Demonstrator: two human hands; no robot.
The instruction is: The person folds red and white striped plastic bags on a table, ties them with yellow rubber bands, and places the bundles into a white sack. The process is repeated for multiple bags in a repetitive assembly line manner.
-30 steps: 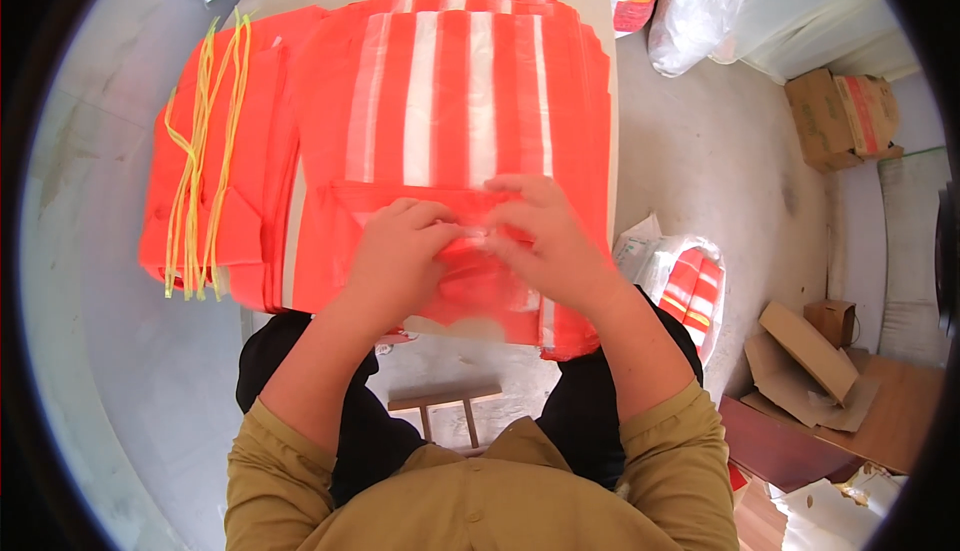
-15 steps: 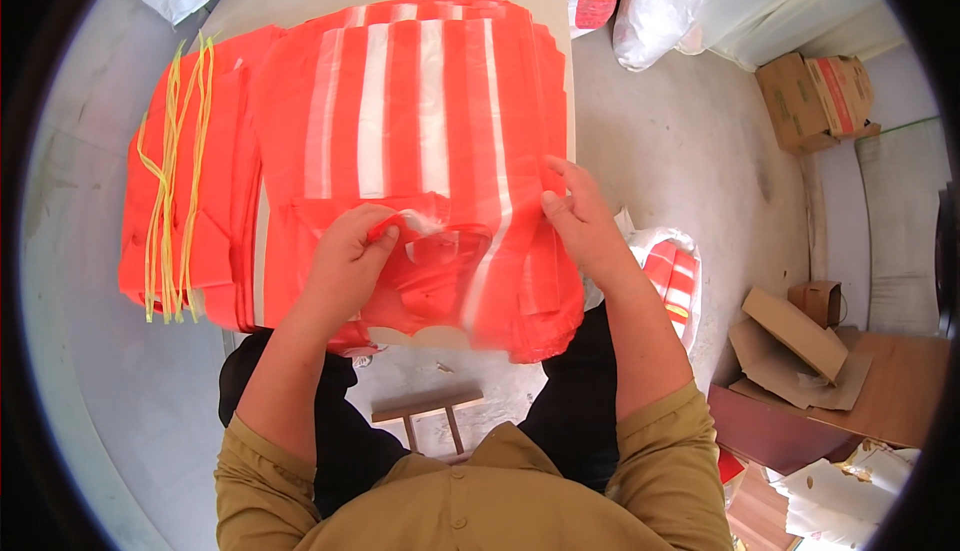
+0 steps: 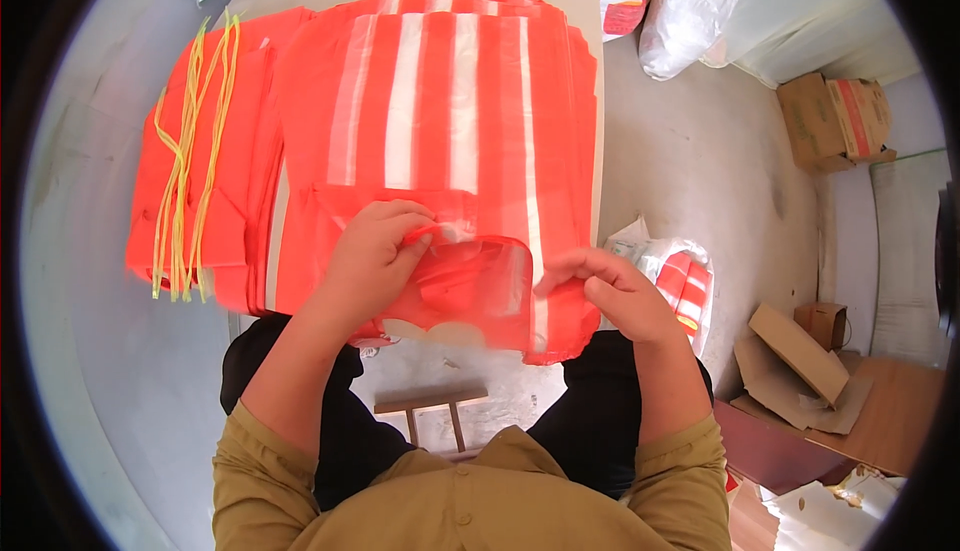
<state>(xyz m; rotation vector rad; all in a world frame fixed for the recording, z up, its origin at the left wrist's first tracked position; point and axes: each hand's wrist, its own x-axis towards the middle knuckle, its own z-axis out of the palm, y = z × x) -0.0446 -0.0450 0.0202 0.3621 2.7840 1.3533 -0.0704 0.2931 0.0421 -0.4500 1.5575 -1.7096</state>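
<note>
A stack of red-and-white striped plastic bags [image 3: 430,101] lies on the board in front of me. My left hand [image 3: 380,251] is closed, pinching a folded red edge of the top bag between thumb and fingers at the stack's near part. Right of it, my right hand [image 3: 615,286] rests its outstretched fingers on the bag's near right side, thumb apart from them. Between the hands the film is loose and crumpled, with a cut-out opening at the near edge.
At the left lies a folded red pile [image 3: 205,151] with yellow ties [image 3: 185,171] across it. A white sack of striped bags [image 3: 690,286] stands on the floor at right. Cardboard boxes [image 3: 835,123] and a wooden stool [image 3: 430,401] are around me.
My right hand has moved down and nearer along the bag's right side. My left hand keeps its pinch on the edge. The whole view has shifted slightly.
</note>
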